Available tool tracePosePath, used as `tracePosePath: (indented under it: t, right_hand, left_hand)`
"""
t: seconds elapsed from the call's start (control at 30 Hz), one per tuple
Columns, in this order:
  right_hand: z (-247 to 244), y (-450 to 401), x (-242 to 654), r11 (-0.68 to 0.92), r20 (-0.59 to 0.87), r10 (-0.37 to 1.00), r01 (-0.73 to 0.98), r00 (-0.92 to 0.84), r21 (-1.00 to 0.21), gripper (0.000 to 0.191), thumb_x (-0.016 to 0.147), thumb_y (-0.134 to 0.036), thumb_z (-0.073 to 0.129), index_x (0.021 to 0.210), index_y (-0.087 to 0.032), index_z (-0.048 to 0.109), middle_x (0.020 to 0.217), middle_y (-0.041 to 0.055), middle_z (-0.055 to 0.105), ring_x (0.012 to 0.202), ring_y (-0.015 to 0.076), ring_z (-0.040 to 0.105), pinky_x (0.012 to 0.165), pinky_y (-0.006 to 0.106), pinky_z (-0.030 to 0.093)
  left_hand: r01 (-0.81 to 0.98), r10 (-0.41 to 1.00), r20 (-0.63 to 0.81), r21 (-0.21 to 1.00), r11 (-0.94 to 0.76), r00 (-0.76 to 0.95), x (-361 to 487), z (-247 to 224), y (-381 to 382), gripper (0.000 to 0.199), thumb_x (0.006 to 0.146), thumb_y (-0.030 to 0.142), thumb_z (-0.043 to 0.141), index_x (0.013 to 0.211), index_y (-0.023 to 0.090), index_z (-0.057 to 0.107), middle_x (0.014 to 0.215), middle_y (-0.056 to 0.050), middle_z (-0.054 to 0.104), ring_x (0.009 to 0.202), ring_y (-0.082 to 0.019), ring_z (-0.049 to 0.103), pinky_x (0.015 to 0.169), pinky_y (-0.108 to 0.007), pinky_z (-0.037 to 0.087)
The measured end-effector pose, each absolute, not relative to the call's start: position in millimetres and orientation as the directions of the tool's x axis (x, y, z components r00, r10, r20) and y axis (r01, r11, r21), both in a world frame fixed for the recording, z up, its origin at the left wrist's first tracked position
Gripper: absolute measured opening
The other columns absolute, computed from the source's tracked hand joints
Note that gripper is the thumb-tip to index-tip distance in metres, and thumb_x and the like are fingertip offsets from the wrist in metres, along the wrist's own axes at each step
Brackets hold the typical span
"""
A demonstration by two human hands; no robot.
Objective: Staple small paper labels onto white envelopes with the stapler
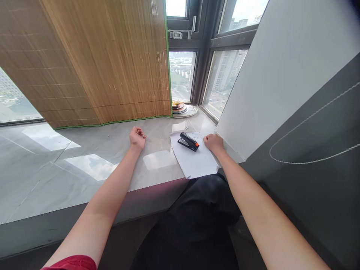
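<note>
A black stapler (pixel 188 141) with an orange end lies on white sheets of paper (pixel 198 165) on the grey marble sill. The paper's near corners curl up at the sill's front edge. To the left of the paper, my left hand (pixel 137 137) rests palm up on the bare stone, its fingers loosely curled and slightly apart, holding nothing. My right hand (pixel 213 143) is closed in a fist at the paper's right edge, a little right of the stapler and apart from it. No object shows in that fist.
Stacked plates (pixel 182 110) stand in the window corner behind the paper. A bamboo blind (pixel 112 67) hangs down to the sill at the back left. A white wall (pixel 253 86) slopes at the right, with a beaded cord (pixel 303 162) beside it. My dark-clothed knee (pixel 205 198) meets the sill's front.
</note>
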State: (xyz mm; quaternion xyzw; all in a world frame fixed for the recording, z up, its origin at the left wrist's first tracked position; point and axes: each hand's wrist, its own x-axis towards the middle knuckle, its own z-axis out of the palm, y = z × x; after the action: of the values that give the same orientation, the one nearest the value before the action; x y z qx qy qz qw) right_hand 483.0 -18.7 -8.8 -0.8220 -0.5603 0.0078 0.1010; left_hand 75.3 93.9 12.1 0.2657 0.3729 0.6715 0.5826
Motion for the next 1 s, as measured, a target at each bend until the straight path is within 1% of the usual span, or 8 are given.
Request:
tracePosePath:
  t: [0.2, 0.33, 0.4, 0.5, 0.67, 0.77, 0.83, 1.0]
  right_hand:
    - [-4.9, -18.8, 473.4, -0.362, 0.079, 0.923, 0.918, 0.377, -0.160, 0.045, 0.107, -0.030, 0.044, 0.107, -0.017, 0.087, 0.109, 0.0208, 0.080, 0.105, 0.0321, 0.075, 0.083, 0.037, 0.051]
    - [-3.4, -21.0, 472.7, -0.365, 0.070, 0.924, 0.920, 0.377, -0.141, 0.046, 0.108, -0.031, 0.043, 0.107, -0.019, 0.088, 0.109, 0.0197, 0.081, 0.105, 0.0324, 0.076, 0.083, 0.037, 0.052]
    - [-4.4, -21.7, 471.9, -0.364, 0.077, 0.924, 0.924, 0.374, -0.119, 0.047, 0.108, -0.030, 0.042, 0.110, -0.018, 0.087, 0.112, 0.0208, 0.080, 0.106, 0.0332, 0.076, 0.084, 0.038, 0.052]
    - [-5.0, -21.4, 469.8, -0.361, 0.103, 0.924, 0.929, 0.368, -0.085, 0.049, 0.109, -0.028, 0.040, 0.111, -0.013, 0.086, 0.112, 0.0240, 0.079, 0.105, 0.0356, 0.076, 0.084, 0.040, 0.051]
    - [1.1, -10.8, 453.1, -0.252, 0.198, 0.942, 0.960, 0.273, -0.123, 0.052, 0.114, -0.031, 0.035, 0.108, -0.015, 0.083, 0.104, 0.0213, 0.078, 0.104, 0.0339, 0.074, 0.088, 0.041, 0.052]
    - [2.4, 4.5, 436.3, 0.036, 0.236, 0.972, 0.986, 0.003, -0.162, 0.042, 0.112, -0.026, 0.041, 0.135, -0.019, 0.075, 0.140, 0.0191, 0.073, 0.131, 0.0317, 0.067, 0.106, 0.042, 0.053]
    - [-0.8, 17.9, 428.3, 0.217, 0.190, 0.965, 0.959, -0.181, -0.185, 0.052, 0.109, -0.018, 0.044, 0.157, -0.024, 0.061, 0.169, 0.0147, 0.054, 0.154, 0.0292, 0.052, 0.122, 0.046, 0.047]
    - [-14.2, 49.5, 415.5, 0.212, 0.008, 0.976, 0.945, -0.217, -0.248, 0.066, 0.110, -0.019, 0.036, 0.176, -0.021, 0.039, 0.185, 0.0122, 0.028, 0.173, 0.0268, 0.025, 0.141, 0.051, 0.024]
  left_hand:
    - [-0.237, 0.998, -0.053, 0.971, 0.043, -0.036, 77.5, 6.0, 96.5, 0.027, 0.086, 0.031, 0.077, 0.073, 0.023, 0.056, 0.072, -0.001, 0.054, 0.063, -0.016, 0.052, 0.061, -0.025, 0.045]
    - [0.169, 0.999, 0.052, 0.984, -0.053, 0.010, 28.0, 5.8, 92.8, 0.024, 0.068, 0.017, 0.088, 0.077, 0.024, 0.066, 0.089, -0.010, 0.070, 0.095, -0.031, 0.067, 0.083, -0.036, 0.054]
    - [0.560, 0.967, 0.252, 0.805, -0.196, -0.024, -17.6, 3.2, 88.7, 0.021, 0.070, 0.019, 0.085, 0.086, 0.025, 0.073, 0.119, -0.017, 0.074, 0.133, -0.043, 0.059, 0.109, -0.053, 0.049]
    - [0.829, 0.957, 0.256, 0.559, -0.030, -0.138, -79.8, -4.5, 83.1, 0.022, 0.085, 0.032, 0.073, 0.105, 0.023, 0.075, 0.149, -0.025, 0.066, 0.155, -0.054, 0.040, 0.122, -0.081, 0.022]
    - [0.879, 0.945, 0.223, 0.463, 0.111, -0.237, -102.0, -14.9, 83.5, 0.039, 0.089, 0.037, 0.065, 0.124, 0.020, 0.071, 0.159, -0.033, 0.055, 0.155, -0.057, 0.038, 0.121, -0.089, 0.011]
    - [0.860, 0.925, 0.259, 0.496, 0.120, -0.278, -94.4, -15.1, 86.5, 0.035, 0.086, 0.039, 0.070, 0.117, 0.021, 0.072, 0.150, -0.032, 0.059, 0.149, -0.058, 0.044, 0.121, -0.087, 0.015]
    - [0.837, 0.914, 0.269, 0.533, 0.121, -0.303, -94.6, -14.1, 87.8, 0.030, 0.084, 0.037, 0.072, 0.110, 0.022, 0.072, 0.144, -0.030, 0.063, 0.145, -0.057, 0.046, 0.121, -0.086, 0.017]
    - [0.799, 0.899, 0.270, 0.587, 0.130, -0.345, -103.0, -13.6, 90.4, 0.018, 0.082, 0.029, 0.074, 0.098, 0.023, 0.071, 0.134, -0.026, 0.067, 0.140, -0.055, 0.050, 0.120, -0.081, 0.023]
